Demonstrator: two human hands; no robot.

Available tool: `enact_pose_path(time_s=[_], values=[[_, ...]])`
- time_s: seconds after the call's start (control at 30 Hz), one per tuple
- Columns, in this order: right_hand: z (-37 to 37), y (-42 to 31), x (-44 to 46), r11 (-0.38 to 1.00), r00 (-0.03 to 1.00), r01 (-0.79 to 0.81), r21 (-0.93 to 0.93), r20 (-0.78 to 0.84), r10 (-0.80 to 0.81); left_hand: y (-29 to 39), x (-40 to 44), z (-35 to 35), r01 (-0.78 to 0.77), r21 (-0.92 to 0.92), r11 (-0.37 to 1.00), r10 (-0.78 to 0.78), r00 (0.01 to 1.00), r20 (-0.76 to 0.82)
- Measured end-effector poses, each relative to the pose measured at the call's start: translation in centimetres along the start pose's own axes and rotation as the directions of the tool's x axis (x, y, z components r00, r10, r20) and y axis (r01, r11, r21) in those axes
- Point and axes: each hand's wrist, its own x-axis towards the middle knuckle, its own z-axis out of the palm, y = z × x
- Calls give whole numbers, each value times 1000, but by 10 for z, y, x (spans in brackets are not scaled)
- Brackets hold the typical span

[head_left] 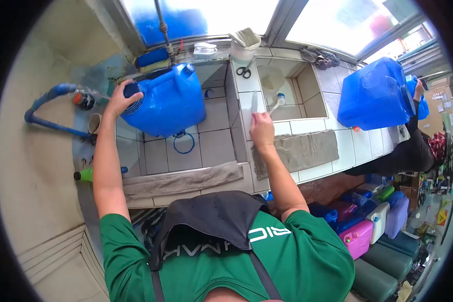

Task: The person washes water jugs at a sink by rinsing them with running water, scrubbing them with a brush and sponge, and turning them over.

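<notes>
A blue jerrycan (168, 108) stands in the left tiled basin (216, 118). Its round neck points toward the wall tap on the left. My left hand (121, 99) is closed on the rim of this neck, thumb and fingers around it. Over the tiled divider, my right hand (262, 131) is closed, and a flat grey blade of a knife (254, 101) extends forward from the fingers; its handle is hidden. Just right of these fingers, a white-handled brush (278, 102) leans over the edge of the smaller basin (299, 93). Black-handled scissors (244, 72) lie beyond the knife.
A blue pipe with a tap (84, 99) is at left. Grey cloths (186, 180) (299, 152) drape the front edges. A white bucket (245, 48) stands by the window. At right, another person (412, 151) is beside a second blue jerrycan (375, 95). Several containers (357, 236) fill the floor.
</notes>
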Motion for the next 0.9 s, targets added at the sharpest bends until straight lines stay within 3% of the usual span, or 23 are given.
enact_pose_path(time_s=[0.03, 0.07, 0.17, 0.23, 0.27, 0.33, 0.37, 0.4, 0.43, 0.5, 0.53, 0.6, 0.73, 0.8, 0.83, 0.9], values=[[5, 1, 4, 1000, 1000, -16, 2, -8, 16, -1, 3, 9, 68, -105, 992, -77, 994, -80], [9, 2, 12, 1000, 999, 3, -3, -37, -3, 5, 0, 20, 55, -38, 998, -62, 970, -236], [8, 1, 34, 1000, 998, -1, -29, -60, -1, 28, -17, 21, 150, -85, 985, -169, 941, -293], [-2, -3, 53, 1000, 1000, -8, -8, 22, 8, 28, -25, 26, 161, -102, 982, -186, 929, -321], [-4, 12, 66, 999, 999, -34, 11, -35, 34, 27, -28, 28, 174, -125, 977, -208, 909, -360], [6, 66, 98, 988, 982, -153, -33, -113, 149, 28, -36, 32, 191, -123, 974, -224, 892, -391], [9, 94, 114, 936, 948, -306, -174, 31, 316, 30, -39, 33, 205, -128, 970, -240, 876, -417], [11, 120, 126, 845, 861, -419, -332, 149, 485, 32, -41, 33, 188, -129, 974, -225, 878, -422], [17, 141, 131, 845, 858, -421, -330, 156, 489, 30, -41, 34, 193, -122, 974, -226, 880, -418], [35, 175, 141, 798, 586, -343, -495, 551, 594, 21, -37, 35, 171, -107, 979, -200, 882, -427], [50, 188, 143, 804, 588, -337, -491, 557, 586, 19, -34, 35, 177, -104, 979, -205, 878, -432], [80, 206, 142, 771, 363, -357, -527, 682, 634, 15, -31, 35, 183, -166, 969, -234, 894, -381], [130, 236, 137, 845, 256, -152, -512, 806, 534, 14, -27, 33, 142, -150, 978, -192, 893, -407], [168, 282, 137, 640, -80, -550, -537, 796, 600, 13, -26, 33, 135, -144, 980, -182, 899, -398], [163, 283, 136, 640, -82, -546, -541, 794, 602, 13, -26, 34, 139, -147, 979, -188, 898, -397], [138, 271, 137, 610, 238, -710, -352, 695, 678, 13, -25, 32, 141, -127, 982, -181, 900, -397]])
